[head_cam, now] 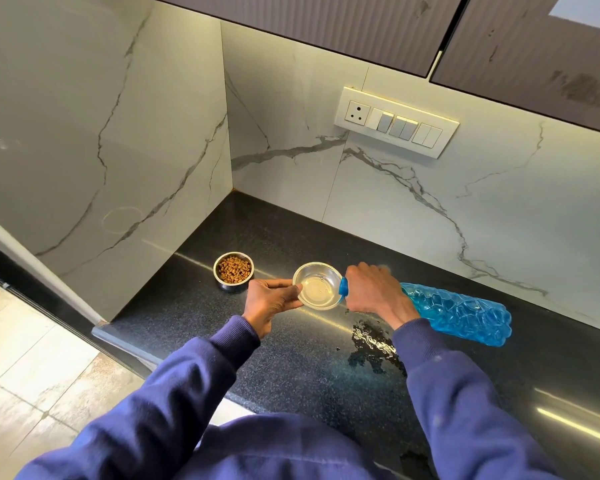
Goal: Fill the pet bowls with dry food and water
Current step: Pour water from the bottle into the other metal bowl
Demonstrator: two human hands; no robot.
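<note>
A small steel bowl (pixel 234 271) full of brown dry food stands on the black counter (pixel 291 368) near the corner. To its right, a wider steel bowl (pixel 321 285) holds a little water. My left hand (pixel 270 301) grips that bowl's near-left rim. My right hand (pixel 373 289) holds the neck of a blue plastic bottle (pixel 461 317), tipped almost flat with its blue mouth (pixel 343 287) over the bowl's right rim.
A puddle of spilled water (pixel 374 344) lies on the counter just in front of the bottle. Marble walls close the corner at the left and back. A switch panel (pixel 395 123) sits on the back wall. The counter's edge drops to a tiled floor (pixel 32 358) at left.
</note>
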